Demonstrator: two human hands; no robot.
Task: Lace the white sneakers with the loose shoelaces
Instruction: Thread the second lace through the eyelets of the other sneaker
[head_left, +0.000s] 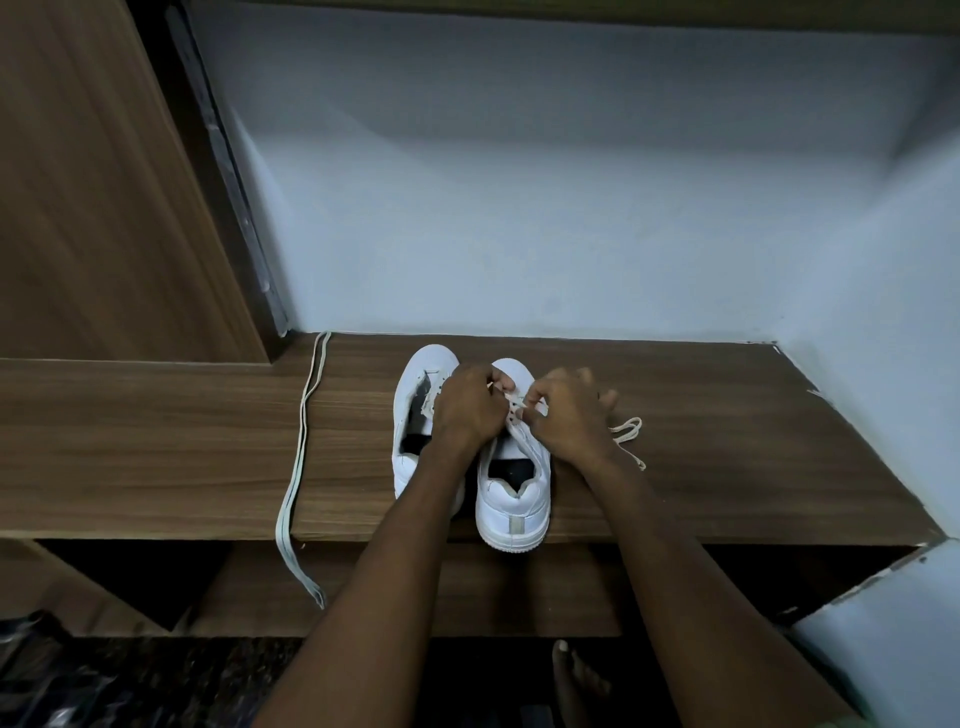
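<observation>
Two white sneakers stand side by side on a wooden shelf (701, 447), heels toward me. The left sneaker (415, 395) has bare eyelets and an open tongue. Over the right sneaker (514, 493), my left hand (467, 410) and my right hand (566, 415) meet at the eyelets. Each hand pinches part of the white shoelace (626, 434) threaded there; its free end trails in loops to the right of the shoe. A second loose shoelace (298, 457) lies folded on the shelf at the left and hangs over the front edge.
A pale wall rises behind the shelf, and a wooden panel (104, 182) stands at the left. Below the shelf is a dark open compartment (130, 577). A bare foot (571, 675) rests on the dark floor beneath.
</observation>
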